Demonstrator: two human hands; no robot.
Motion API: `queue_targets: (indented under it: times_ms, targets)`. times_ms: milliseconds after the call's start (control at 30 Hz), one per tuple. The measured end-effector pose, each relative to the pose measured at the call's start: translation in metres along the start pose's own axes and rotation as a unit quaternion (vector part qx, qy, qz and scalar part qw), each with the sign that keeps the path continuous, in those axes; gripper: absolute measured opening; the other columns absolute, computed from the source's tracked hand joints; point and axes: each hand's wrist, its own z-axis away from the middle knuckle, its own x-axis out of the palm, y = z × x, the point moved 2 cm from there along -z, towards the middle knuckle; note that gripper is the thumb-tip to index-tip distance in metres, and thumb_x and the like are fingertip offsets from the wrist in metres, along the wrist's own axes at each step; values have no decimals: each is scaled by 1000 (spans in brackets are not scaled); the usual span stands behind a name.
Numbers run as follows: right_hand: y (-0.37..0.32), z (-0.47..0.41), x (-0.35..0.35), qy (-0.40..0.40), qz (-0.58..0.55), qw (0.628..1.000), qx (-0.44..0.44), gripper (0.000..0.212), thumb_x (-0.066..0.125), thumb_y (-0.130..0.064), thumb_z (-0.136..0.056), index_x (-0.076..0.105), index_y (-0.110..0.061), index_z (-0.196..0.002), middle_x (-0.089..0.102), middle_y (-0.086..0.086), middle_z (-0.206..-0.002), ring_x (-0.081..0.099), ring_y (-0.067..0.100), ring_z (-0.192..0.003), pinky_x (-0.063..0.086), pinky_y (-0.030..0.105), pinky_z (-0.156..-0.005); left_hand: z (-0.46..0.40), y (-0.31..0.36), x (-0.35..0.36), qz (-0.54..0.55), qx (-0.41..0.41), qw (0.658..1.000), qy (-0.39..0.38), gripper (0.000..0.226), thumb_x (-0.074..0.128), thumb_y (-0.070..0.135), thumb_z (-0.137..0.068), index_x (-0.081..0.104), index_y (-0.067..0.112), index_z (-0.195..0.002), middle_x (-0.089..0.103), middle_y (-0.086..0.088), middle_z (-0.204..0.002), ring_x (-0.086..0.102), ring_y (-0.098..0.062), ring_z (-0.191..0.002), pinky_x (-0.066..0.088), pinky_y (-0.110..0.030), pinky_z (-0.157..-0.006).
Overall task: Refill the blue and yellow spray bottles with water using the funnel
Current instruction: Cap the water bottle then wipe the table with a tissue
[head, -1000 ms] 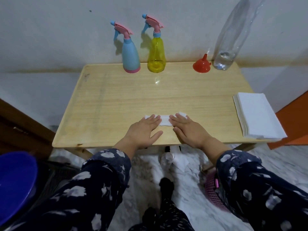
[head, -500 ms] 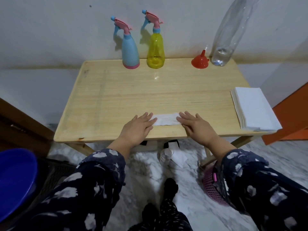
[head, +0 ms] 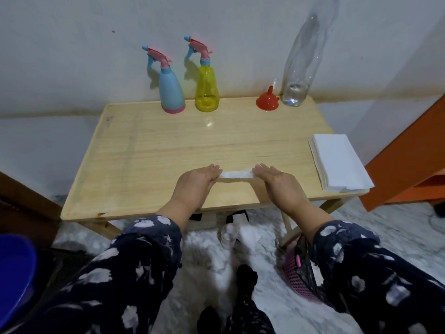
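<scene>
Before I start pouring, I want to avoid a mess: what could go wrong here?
The clear bottle is tall, nearly empty and at the table's back corner, so it could tip when grabbed. The funnel sits right beside it and may get knocked. Both hands, left hand and right hand, are holding a tissue, and spills could reach the napkin stack.

Non-task items around my work surface

A wooden table [head: 149, 150] stands against a pale wall [head: 72, 56]. A stack of white napkins [head: 337, 162] lies at its right edge, partly overhanging it. Beyond that I see an orange panel [head: 409, 160]. On the marble floor [head: 212, 256] below me: a pink mesh basket [head: 296, 278] at right, a blue tub [head: 14, 273] at left.
</scene>
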Motion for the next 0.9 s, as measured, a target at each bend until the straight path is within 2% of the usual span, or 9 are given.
queue_targets:
  times_ms: [67, 233, 600, 667, 700, 800, 900]
  targets:
    - [16, -16, -12, 22, 12, 1000, -2, 57, 59, 24, -70, 64, -2, -120, 64, 19, -123, 65, 37, -108, 55, 53, -87, -23, 9, -5, 13, -4, 1000, 17, 32, 57, 11, -97, 65, 15, -128, 56, 0, -138, 51, -12, -130, 31, -17, -107]
    - [60, -64, -28, 55, 36, 998, 6, 55, 61, 27, -65, 68, 0, -113, 68, 22, -114, 68, 38, -100, 53, 53, -84, -87, 20, -2, 28, -10, 999, 29, 37, 62, 3, -90, 66, 12, -126, 58, -7, -137, 55, -21, -127, 38, -28, -109]
    - [163, -177, -6, -11, 6, 1000, 16, 47, 55, 12, -82, 62, -7, -124, 61, 20, -127, 64, 44, -106, 52, 48, -89, -228, -15, 46, 19, -80, 995, 51, 32, 56, 15, -98, 63, 16, -129, 56, 0, -139, 47, -12, -134, 32, -22, -110]
    - [173, -184, 1, -28, -6, 1000, 4, 34, 51, -2, -92, 62, -8, -123, 64, 18, -124, 64, 42, -104, 52, 46, -87, -241, -21, 57, -12, -87, 996, 12, 35, 49, 18, -101, 59, 19, -134, 51, 3, -144, 41, -10, -138, 31, -26, -112]
    - [177, -185, 7, -46, -9, 999, 0, 30, 47, -11, -97, 60, -11, -124, 63, 15, -126, 62, 39, -110, 50, 46, -91, -245, -23, 63, -43, -94, 994, -28, 38, 44, 21, -103, 53, 21, -140, 46, 5, -149, 36, -10, -141, 27, -29, -114]
    - [187, -188, 26, -144, -3, 989, 10, 41, 34, -27, -102, 41, -16, -142, 40, 6, -151, 32, 25, -142, 26, 44, -113, -250, -28, 78, -138, -120, 970, -159, 51, 27, 35, -105, 24, 21, -154, 17, 6, -162, 12, -10, -150, 6, -39, -122]
    - [188, -193, 31, -167, 30, 985, 14, 50, 27, -35, -103, 24, -21, -151, 20, 2, -160, 13, 19, -148, 9, 45, -119, -252, -30, 83, -177, -128, 957, -190, 61, 20, 48, -103, 9, 20, -156, 3, 6, -164, 2, -10, -150, -1, -45, -122]
